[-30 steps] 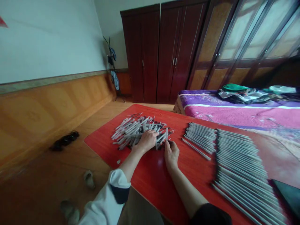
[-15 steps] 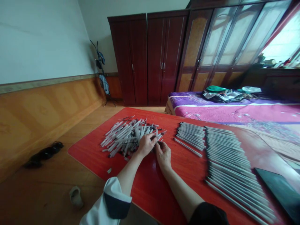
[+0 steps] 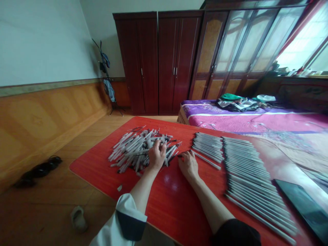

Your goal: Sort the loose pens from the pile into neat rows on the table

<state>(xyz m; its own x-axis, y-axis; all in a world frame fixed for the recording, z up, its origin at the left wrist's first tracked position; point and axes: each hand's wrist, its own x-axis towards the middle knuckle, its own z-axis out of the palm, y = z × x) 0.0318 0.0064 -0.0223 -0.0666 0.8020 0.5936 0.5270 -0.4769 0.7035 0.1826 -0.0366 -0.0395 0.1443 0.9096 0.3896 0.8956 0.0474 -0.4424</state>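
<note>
Right hand (image 3: 189,166) now apart from left hand (image 3: 156,157), right grip unclear, left pinched on a white tube (image 3: 163,138)

Kinda mismatched look tbh: left sleeve (image 3: 106,233) is white, dark patch (image 3: 131,225) near the folded cuff (image 3: 126,202); right sleeve (image 3: 238,234) is black.

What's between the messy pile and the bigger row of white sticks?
The head view shows the right hand and, on the red table, a smaller row of sticks.
</note>
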